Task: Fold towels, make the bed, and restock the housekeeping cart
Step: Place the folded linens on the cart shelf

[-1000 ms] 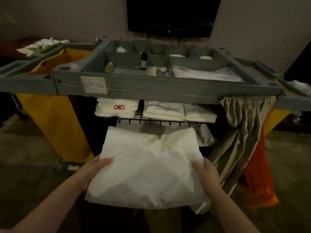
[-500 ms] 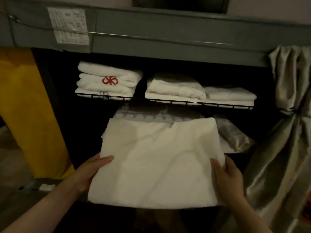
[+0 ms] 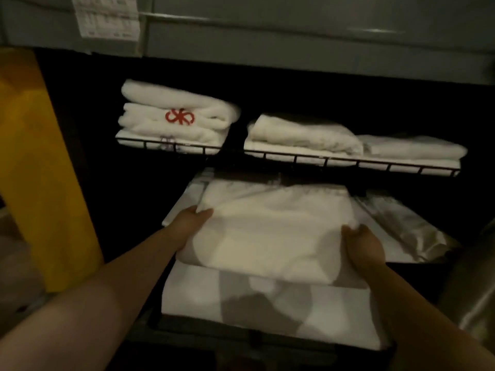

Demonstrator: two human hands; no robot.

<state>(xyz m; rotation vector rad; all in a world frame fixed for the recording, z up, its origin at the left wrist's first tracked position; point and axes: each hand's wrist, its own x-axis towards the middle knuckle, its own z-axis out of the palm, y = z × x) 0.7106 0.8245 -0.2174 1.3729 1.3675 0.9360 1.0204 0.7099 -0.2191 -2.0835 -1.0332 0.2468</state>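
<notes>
Towel [image 3: 270, 231], one: left hand [image 3: 191, 226], right hand [image 3: 364, 247]

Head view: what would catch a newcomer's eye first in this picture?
First, the folded white linen in the centre, gripped at its sides by the left hand and the right hand, over a white stack lower down. Next, the red emblem on the towel pile on the upper-left wire shelf, and the yellow bag at far left.
</notes>
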